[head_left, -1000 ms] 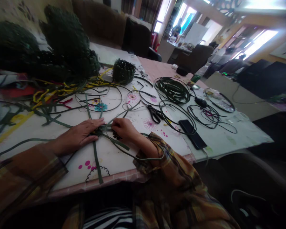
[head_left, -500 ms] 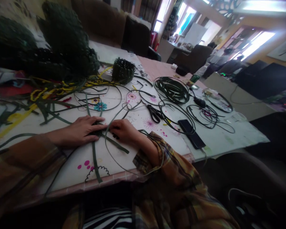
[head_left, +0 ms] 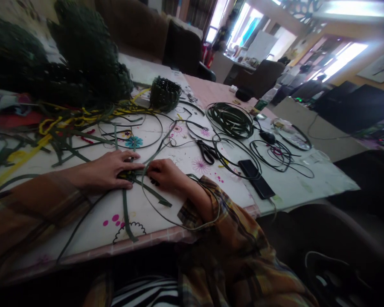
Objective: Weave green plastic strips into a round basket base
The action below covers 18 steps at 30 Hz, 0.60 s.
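Dark green flat strips [head_left: 126, 213] cross one another on the flowered tablecloth, their ends sticking out around my hands. Over the crossing lies my left hand [head_left: 110, 170], fingers spread and pressing down; a bit of yellow shows beneath it. Close on its right, my right hand [head_left: 165, 172] is closed with bent fingers on a thin green strip [head_left: 147, 209], which loops down past my right wrist. The exact pinch is hidden by the fingers. Another green strip [head_left: 160, 198] slants out toward the lower right.
Black scissors [head_left: 208, 152], a phone [head_left: 257, 179] and a coil of green strip [head_left: 230, 120] lie to the right. A small woven basket [head_left: 165, 94] stands behind. Larger woven pieces [head_left: 86, 51] and yellow strips [head_left: 48, 138] fill the left.
My left fingers have parted and shifted slightly, uncovering some yellow at the crossing. My right hand stays almost in place. A person has come into view by the far window.
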Available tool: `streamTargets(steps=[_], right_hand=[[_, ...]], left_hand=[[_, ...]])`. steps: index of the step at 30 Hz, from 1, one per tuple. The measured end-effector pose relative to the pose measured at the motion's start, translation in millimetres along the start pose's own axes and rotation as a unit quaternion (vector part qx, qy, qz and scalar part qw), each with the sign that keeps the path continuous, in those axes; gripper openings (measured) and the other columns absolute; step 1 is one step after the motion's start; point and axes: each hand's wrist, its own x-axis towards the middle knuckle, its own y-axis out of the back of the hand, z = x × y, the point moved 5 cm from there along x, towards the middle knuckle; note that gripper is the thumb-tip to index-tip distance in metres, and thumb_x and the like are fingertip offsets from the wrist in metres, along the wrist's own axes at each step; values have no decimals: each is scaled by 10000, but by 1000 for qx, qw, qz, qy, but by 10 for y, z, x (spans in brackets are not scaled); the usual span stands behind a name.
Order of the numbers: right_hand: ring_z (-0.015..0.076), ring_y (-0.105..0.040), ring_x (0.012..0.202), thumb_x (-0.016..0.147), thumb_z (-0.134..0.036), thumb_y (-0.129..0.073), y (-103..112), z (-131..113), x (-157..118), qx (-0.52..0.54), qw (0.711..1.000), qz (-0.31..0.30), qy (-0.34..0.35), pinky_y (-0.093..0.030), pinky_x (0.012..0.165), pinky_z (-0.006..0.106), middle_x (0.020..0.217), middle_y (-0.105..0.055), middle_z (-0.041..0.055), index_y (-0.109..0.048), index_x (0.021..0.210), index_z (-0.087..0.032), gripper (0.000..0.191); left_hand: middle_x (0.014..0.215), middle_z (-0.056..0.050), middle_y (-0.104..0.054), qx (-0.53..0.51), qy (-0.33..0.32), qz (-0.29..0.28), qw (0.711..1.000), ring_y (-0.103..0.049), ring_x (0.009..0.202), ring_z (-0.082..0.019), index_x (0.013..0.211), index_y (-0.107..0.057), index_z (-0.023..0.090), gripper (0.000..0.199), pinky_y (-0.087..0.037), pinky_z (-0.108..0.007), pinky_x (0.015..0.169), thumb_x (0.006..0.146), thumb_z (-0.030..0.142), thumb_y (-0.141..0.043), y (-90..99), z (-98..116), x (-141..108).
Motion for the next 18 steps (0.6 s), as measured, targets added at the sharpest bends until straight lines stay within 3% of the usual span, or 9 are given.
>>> streamTargets(steps=[5, 10, 14, 18], right_hand=[[114, -532, 693, 949, -48, -620, -22, 15, 6, -3, 1000, 0, -13, -380, 698, 229, 703, -616, -41, -728, 820, -156, 199], [127, -549, 715, 949, -68, -623, 13, 9, 32, -23, 999, 22, -24, -381, 701, 235, 748, -660, -15, -770, 891, -132, 170], [145, -580, 747, 964, -86, -622, 88, 3, 30, -76, 994, 37, -62, -392, 723, 249, 833, -745, 33, -811, 952, -126, 193], [189, -638, 840, 990, -136, -632, 135, -46, -19, -167, 981, 36, -92, -395, 759, 290, 948, -802, 116, -834, 884, -129, 229]], left_hand=[[1613, -121, -617, -11, 31, 71, 997, -576, 1448, -429, 1434, -785, 369, 576, -445, -609, 1254, 945, 659, -693, -61, 67, -61], [1569, -122, -647, -18, 53, 109, 993, -596, 1420, -428, 1402, -798, 353, 610, -462, -599, 1240, 907, 705, -735, -113, 94, -80], [1553, -128, -655, -12, 50, 122, 991, -611, 1394, -422, 1398, -799, 339, 604, -473, -584, 1224, 907, 683, -722, -141, 80, -83], [1552, -131, -652, -2, 52, 139, 989, -615, 1370, -418, 1396, -797, 335, 613, -465, -601, 1209, 900, 682, -702, -184, 65, -86]])
